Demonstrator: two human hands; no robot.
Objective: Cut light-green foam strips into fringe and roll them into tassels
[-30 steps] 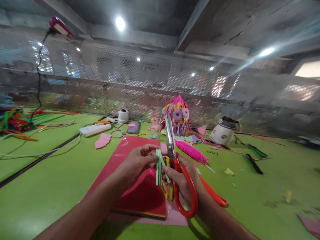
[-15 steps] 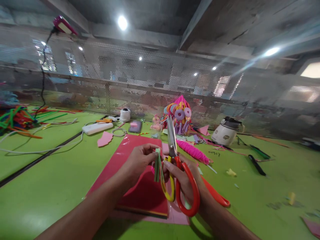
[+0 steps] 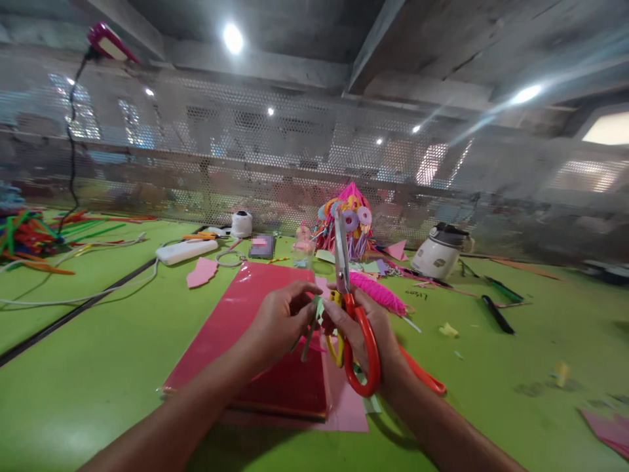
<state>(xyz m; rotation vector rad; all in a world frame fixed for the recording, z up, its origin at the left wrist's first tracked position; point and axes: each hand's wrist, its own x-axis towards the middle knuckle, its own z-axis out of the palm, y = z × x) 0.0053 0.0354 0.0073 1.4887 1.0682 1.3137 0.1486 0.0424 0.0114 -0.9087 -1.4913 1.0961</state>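
Over a red plastic-covered pad (image 3: pixel 221 334), both my hands come close together. My left hand (image 3: pixel 280 318) pinches a small fringed strip of pale green paper (image 3: pixel 319 309) between thumb and fingers. My right hand (image 3: pixel 371 328) grips a pair of scissors (image 3: pixel 343 269) with one red and one yellow handle, blades pointing up and away, seemingly closed. The right thumb and fingertips also meet the green paper's edge. Thin strips hang down from it below the left fingers. Pink paper (image 3: pixel 346 400) lies beneath the pad's right side.
A bright pink yarn bundle (image 3: pixel 376 293) lies beyond my right hand. Farther back stand a tasselled pink ornament (image 3: pixel 350 223) and a white jug (image 3: pixel 437 255). A white power strip (image 3: pixel 187 252), a black pen-like tool (image 3: pixel 497 314) and pipe cleaners (image 3: pixel 27 239) are also on the green table.
The hands have drawn closer together and the green strip has turned, with its hanging strips now slanting. The scissors have tilted more upright. The view has shifted slightly.
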